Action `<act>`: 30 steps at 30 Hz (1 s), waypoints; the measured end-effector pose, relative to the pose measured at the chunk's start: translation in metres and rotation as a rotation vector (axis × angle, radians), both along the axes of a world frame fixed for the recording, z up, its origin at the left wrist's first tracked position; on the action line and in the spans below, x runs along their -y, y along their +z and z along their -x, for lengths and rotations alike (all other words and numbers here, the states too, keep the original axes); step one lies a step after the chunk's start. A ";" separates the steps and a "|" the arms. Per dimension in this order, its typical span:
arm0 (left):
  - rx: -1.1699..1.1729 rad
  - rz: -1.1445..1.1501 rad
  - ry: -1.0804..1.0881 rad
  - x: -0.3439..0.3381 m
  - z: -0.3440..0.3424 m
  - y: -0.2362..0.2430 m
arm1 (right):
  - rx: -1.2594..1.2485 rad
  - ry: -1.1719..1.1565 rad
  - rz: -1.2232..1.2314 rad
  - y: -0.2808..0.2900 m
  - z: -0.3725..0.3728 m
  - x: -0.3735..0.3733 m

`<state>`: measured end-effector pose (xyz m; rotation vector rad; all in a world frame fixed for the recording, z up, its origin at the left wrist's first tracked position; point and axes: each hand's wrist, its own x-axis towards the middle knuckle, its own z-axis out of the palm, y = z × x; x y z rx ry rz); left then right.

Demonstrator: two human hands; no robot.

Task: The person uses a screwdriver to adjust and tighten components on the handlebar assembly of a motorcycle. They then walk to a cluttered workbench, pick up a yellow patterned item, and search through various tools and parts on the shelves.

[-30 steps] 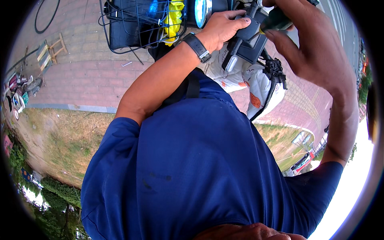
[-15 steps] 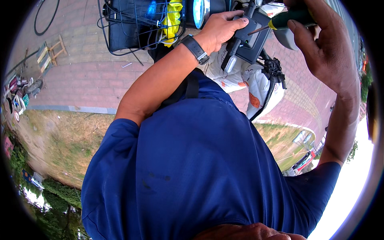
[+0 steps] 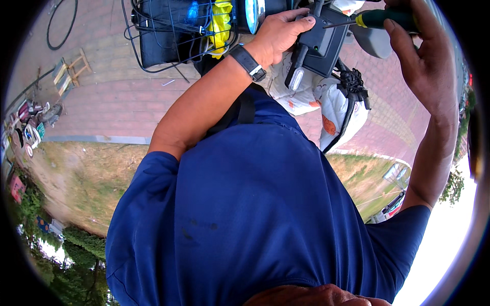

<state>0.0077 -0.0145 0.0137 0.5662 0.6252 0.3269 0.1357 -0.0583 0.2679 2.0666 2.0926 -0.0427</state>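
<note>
In my right hand (image 3: 426,69) is a screwdriver, its dark green handle (image 3: 390,19) with a yellow collar closed in my fingers. The thin metal shaft (image 3: 341,24) points left, its tip at the face of a black, flat, rectangular panel (image 3: 322,48). Whether the tip sits in a screw cannot be made out. My left hand (image 3: 283,35), with a black watch (image 3: 248,62) at the wrist, grips the panel's left side, thumb on top. Along that side runs a black bar ending in a clear-lensed lamp (image 3: 295,79).
Left of the panel is a black wire basket (image 3: 171,35) holding a yellow bag (image 3: 220,25) and dark items. A round lamp (image 3: 251,15) stands beside it. White wrapping with orange marks (image 3: 344,115) hangs below. A wooden folding stool (image 3: 71,71) stands on the paving.
The screwdriver has moved up and right, its tip now higher on the panel and its shaft more level. My left hand keeps its grip. The whole view has shifted slightly.
</note>
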 end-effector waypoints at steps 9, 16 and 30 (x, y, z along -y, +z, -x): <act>-0.032 -0.115 -0.053 -0.001 0.002 -0.007 | -0.017 0.002 -0.021 -0.007 -0.008 0.001; -0.024 -0.110 -0.043 0.000 0.002 -0.006 | -0.019 0.008 -0.012 -0.009 -0.009 0.000; -0.017 -0.111 -0.023 0.003 0.000 -0.007 | -0.029 0.094 0.080 -0.006 -0.005 -0.014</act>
